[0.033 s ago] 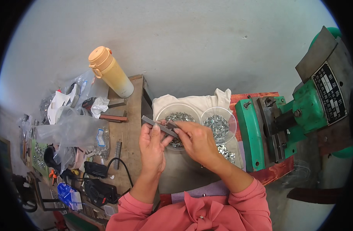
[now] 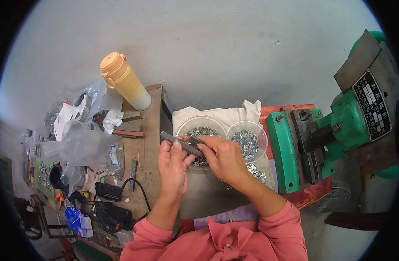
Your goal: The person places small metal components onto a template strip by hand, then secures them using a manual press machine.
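Across the fingers of my left hand [image 2: 173, 167] lies a narrow grey metal bar [image 2: 180, 144], with the thumb pressed on it. It slants down to the right. My right hand [image 2: 225, 158] is closed at the bar's right end, its thumb by the edge. A short dark strip pokes out beside its fingertips; I cannot tell whether it is a separate piece. Below and behind the hands stands a round clear tub [image 2: 180, 127] of small shiny metal parts. A smaller clear tub [image 2: 264, 138] with similar parts stands to its right. More loose parts [image 2: 256, 173] lie in front of it.
A green machine press [image 2: 286, 152] stands on a red board at the right. On the left bench are a yellow bottle [image 2: 129, 85], plastic bags [image 2: 73, 145], a slotted metal strip [image 2: 133, 175] and a black device [image 2: 114, 216] with a cable. White cloth [image 2: 217, 114] lies behind the tubs.
Almost nothing differs. The fingers of my right hand have shifted very slightly at the bar's end.
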Available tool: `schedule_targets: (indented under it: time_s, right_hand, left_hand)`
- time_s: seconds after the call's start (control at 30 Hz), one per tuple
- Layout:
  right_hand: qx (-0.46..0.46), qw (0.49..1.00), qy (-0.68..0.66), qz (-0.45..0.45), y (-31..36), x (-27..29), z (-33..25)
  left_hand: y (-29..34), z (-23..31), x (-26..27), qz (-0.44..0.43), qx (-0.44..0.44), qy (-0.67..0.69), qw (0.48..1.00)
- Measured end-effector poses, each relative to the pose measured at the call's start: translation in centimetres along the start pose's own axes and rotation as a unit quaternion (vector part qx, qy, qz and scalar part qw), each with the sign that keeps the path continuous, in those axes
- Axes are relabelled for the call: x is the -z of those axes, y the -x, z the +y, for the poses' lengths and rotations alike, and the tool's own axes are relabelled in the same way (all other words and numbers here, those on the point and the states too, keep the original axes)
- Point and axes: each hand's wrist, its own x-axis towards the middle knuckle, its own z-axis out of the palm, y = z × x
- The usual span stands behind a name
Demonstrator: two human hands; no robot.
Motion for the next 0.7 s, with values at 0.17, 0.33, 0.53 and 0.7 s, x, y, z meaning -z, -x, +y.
schedule_targets:
  time_s: [0.17, 0.33, 0.53, 0.7]
  right_hand:
    - [-0.040, 0.999, -0.027, -0.019, -0.4, 0.5, -0.4]
    - [-0.019, 0.997, -0.059, 0.034, -0.2, 0.6, 0.7]
    - [-0.139, 0.986, -0.081, -0.030, 0.7, 3.0, -0.8]
    - [-0.167, 0.967, -0.190, -0.016, 5.5, 4.4, -0.2]
  left_hand:
    - [-0.4, -0.1, 0.0, 0.010, -0.009, 0.003, 1.000]
    - [0.0, 0.2, -0.6, 0.036, -0.012, 0.001, 0.999]
    - [0.4, 0.3, -0.1, 0.014, -0.022, 0.018, 0.999]
    - [1.4, 1.9, -0.5, -0.057, 0.057, -0.033, 0.996]
